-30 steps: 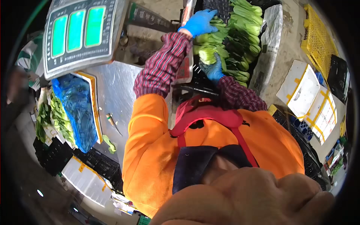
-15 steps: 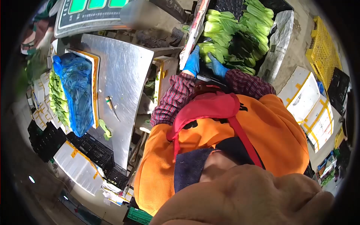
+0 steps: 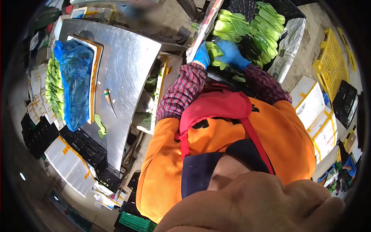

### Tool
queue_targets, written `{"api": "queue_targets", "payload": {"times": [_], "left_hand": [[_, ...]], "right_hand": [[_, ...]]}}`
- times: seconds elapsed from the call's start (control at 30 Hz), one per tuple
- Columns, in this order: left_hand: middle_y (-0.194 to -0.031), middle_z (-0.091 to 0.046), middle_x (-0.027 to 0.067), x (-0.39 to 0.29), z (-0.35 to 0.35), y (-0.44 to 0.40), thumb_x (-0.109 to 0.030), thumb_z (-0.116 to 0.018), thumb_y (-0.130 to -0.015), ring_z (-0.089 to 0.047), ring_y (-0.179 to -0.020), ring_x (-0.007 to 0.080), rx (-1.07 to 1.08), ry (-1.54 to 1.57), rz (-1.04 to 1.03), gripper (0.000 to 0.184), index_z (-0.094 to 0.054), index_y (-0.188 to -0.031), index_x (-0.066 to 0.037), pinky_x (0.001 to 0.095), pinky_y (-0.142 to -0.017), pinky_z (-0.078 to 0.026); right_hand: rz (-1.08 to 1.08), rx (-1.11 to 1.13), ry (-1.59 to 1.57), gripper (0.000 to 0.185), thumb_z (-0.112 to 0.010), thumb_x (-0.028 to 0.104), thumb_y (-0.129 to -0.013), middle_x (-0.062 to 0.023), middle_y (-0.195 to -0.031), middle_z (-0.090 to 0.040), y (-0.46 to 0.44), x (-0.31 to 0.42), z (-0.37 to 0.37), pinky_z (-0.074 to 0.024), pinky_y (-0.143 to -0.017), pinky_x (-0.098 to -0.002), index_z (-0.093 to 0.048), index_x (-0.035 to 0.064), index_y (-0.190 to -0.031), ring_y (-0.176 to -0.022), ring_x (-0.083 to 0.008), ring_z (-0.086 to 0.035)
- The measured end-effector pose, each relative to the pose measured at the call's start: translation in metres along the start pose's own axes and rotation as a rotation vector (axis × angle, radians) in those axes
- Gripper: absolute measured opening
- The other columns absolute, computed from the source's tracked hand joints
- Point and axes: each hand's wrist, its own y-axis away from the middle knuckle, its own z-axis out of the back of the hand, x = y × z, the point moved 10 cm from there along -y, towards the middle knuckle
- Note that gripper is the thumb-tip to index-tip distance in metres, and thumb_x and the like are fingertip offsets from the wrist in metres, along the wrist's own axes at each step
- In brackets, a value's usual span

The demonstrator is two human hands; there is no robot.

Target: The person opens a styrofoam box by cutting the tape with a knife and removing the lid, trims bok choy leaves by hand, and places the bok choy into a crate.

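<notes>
Both my hands wear blue gloves and are inside a black crate [image 3: 296, 11] lined with packed bok choy. Between them is a small bunch of bok choy [image 3: 213, 51], its pale stems turned toward me. My left hand [image 3: 202, 55] grips the bunch from its left side, close to the crate's left wall. Across its right side and top lies my right hand [image 3: 230, 53], with fingers curled over and partly hidden. Beyond the hands, more bok choy [image 3: 230, 26] lies in a row, and a second row [image 3: 266, 33] runs down the right side.
On my left stands a metal table [image 3: 127, 58] with a curved knife [image 3: 109, 101], a loose leaf [image 3: 100, 127] and a foam box holding greens under a blue plastic bag [image 3: 77, 81]. A yellow crate [image 3: 330, 60] and white foam boxes [image 3: 309, 96] lie on the right.
My right hand has moved up and left, over the bok choy bunch, which is now held between both hands. The view has shifted, and the scale with green displays is out of sight.
</notes>
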Motion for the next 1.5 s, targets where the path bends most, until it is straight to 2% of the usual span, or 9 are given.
{"api": "queue_targets", "payload": {"times": [0.03, 0.23, 0.6, 0.73, 0.8, 1.07, 1.37, 1.43, 1.5], "left_hand": [[-0.101, -0.063, 0.008, 0.0, 0.003, 0.009, -0.046, -0.04, -0.092, -0.06, -0.083, 0.027, 0.003, 0.02, -0.001, 0.04, -0.057, -0.111, -0.014, 0.0477, -0.074, -0.049], [-0.105, -0.062, 0.0083, -0.036, -0.004, 0.058, -0.045, -0.041, -0.091, -0.059, -0.091, 0.0305, -0.078, -0.144, 0.009, 0.038, -0.056, -0.111, -0.017, 0.0565, -0.08, -0.045], [-0.107, -0.062, 0.0072, -0.024, -0.018, 0.024, -0.041, -0.041, -0.091, -0.058, -0.093, 0.0271, -0.154, -0.111, 0.039, 0.038, -0.057, -0.111, -0.013, 0.0492, -0.082, -0.044], [-0.108, -0.062, 0.0067, -0.032, 0.002, 0.024, -0.04, -0.041, -0.091, -0.057, -0.094, 0.0257, -0.198, -0.087, 0.04, 0.038, -0.057, -0.111, -0.011, 0.0463, -0.083, -0.044], [-0.109, -0.062, 0.0065, -0.031, -0.003, 0.02, -0.039, -0.041, -0.091, -0.057, -0.095, 0.025, -0.214, -0.067, 0.037, 0.039, -0.058, -0.111, -0.011, 0.0448, -0.083, -0.043], [-0.11, -0.062, 0.0056, -0.021, -0.015, 0.033, -0.036, -0.041, -0.091, -0.056, -0.097, 0.0223, -0.285, -0.039, 0.025, 0.039, -0.059, -0.111, -0.008, 0.039, -0.085, -0.043], [-0.116, -0.059, 0.0042, -0.069, -0.011, 0.065, -0.04, -0.041, -0.089, -0.054, -0.103, 0.0215, -0.213, -0.495, -0.09, 0.043, -0.057, -0.116, -0.01, 0.0378, -0.089, -0.041], [-0.118, -0.058, 0.0038, -0.069, -0.012, 0.071, -0.043, -0.041, -0.088, -0.053, -0.105, 0.0215, -0.167, -0.679, -0.109, 0.045, -0.056, -0.117, -0.011, 0.0381, -0.09, -0.04], [-0.12, -0.056, 0.0034, -0.068, -0.026, 0.071, -0.045, -0.042, -0.088, -0.052, -0.107, 0.0216, -0.109, -0.858, -0.135, 0.047, -0.055, -0.119, -0.012, 0.0385, -0.092, -0.039]], "right_hand": [[0.082, 0.025, 0.271, 0.05, -0.068, 0.022, -0.074, -0.0151, -0.114, -0.057, -0.005, 0.0, -0.012, -0.045, -0.085, -0.0391, -0.054, 0.0055, -0.119, -0.096, -0.0313, -0.057], [0.07, 0.024, 0.296, 0.053, -0.069, 0.024, -0.07, -0.0146, -0.109, -0.053, 0.006, -0.02, -0.038, -0.0455, -0.079, -0.0422, -0.053, 0.0098, -0.118, -0.094, -0.0335, -0.055], [0.028, 0.081, 0.285, 0.044, -0.065, 0.025, -0.072, -0.0144, -0.099, -0.057, -0.009, -0.016, -0.05, -0.0465, -0.077, -0.0423, -0.056, 0.0103, -0.113, -0.093, -0.0322, -0.056], [-0.156, -0.279, -0.213, 0.044, -0.065, 0.027, -0.074, -0.0191, -0.103, -0.059, 0.028, -0.076, -0.003, -0.0458, -0.082, -0.0425, -0.055, 0.0059, -0.111, -0.095, -0.0363, -0.057], [-0.119, 0.146, -0.294, 0.046, -0.065, 0.03, -0.076, -0.0238, -0.105, -0.06, 0.037, -0.091, -0.048, -0.0455, -0.083, -0.041, -0.054, 0.0009, -0.11, -0.095, -0.0369, -0.058], [-0.601, 0.281, -0.334, 0.041, -0.061, 0.014, -0.073, -0.0223, -0.098, -0.061, 0.054, -0.1, -0.09, -0.047, -0.072, -0.0412, -0.051, -0.0021, -0.108, -0.089, -0.0293, -0.061], [-0.076, 0.326, -0.087, 0.022, -0.059, 0.02, -0.073, -0.0182, -0.069, -0.059, 0.039, -0.05, -0.087, -0.0415, -0.055, -0.0428, -0.056, 0.0007, -0.083, -0.062, -0.0346, -0.057], [-0.066, 0.285, 0.105, 0.026, -0.06, 0.029, -0.076, -0.0163, -0.07, -0.06, 0.03, -0.044, -0.03, -0.04, -0.054, -0.0431, -0.058, 0.0031, -0.075, -0.062, -0.0343, -0.056], [-0.34, -0.204, -0.142, 0.03, -0.061, 0.035, -0.078, -0.0126, -0.067, -0.06, 0.015, -0.033, 0.042, -0.0418, -0.055, -0.0443, -0.059, 0.0058, -0.072, -0.063, -0.0312, -0.058]]}}
